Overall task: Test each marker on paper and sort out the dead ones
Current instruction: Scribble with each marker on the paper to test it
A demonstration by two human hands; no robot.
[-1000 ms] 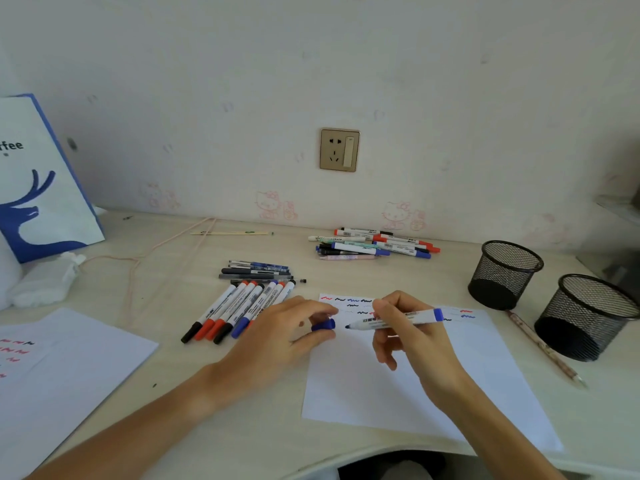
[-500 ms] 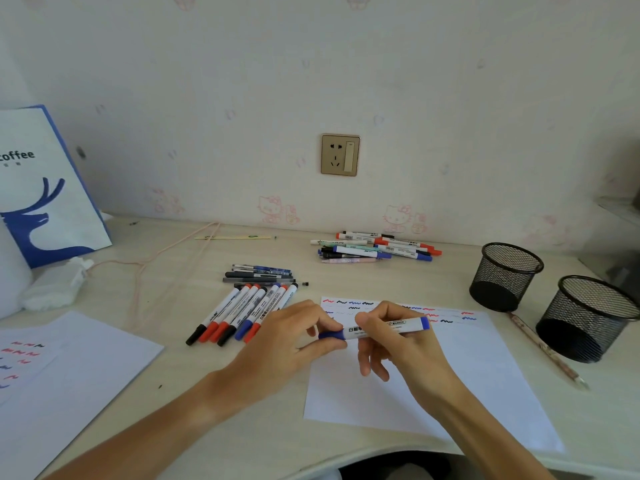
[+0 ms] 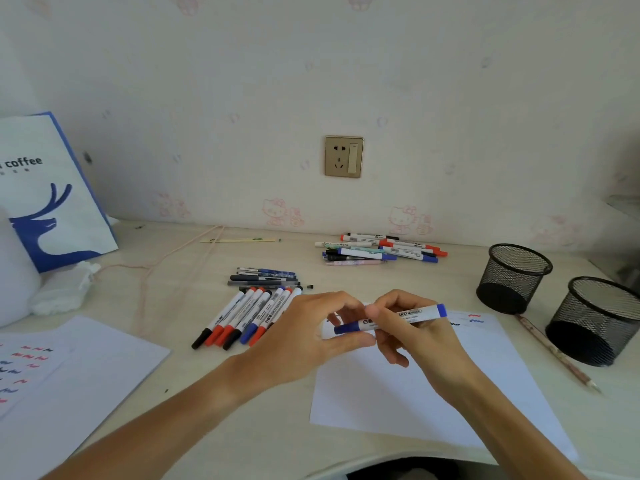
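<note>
A white whiteboard marker with a blue cap is held level above the white test paper. My right hand pinches its barrel. My left hand has thumb and fingers around the capped blue end. Short red, blue and black squiggles run along the paper's far edge, partly hidden by my hands. A row of several red, blue and black capped markers lies left of my hands, with dark pens behind it. Another pile of markers lies near the wall.
Two black mesh cups stand at the right, a pencil lying in front of them. A second sheet with squiggles lies at the left. A coffee bag, a white cloth and a pink cord occupy the far left.
A second ago my left hand held the blue cap apart from the uncapped marker. The cap has since been pushed onto the tip, and both hands now hold the capped marker.
</note>
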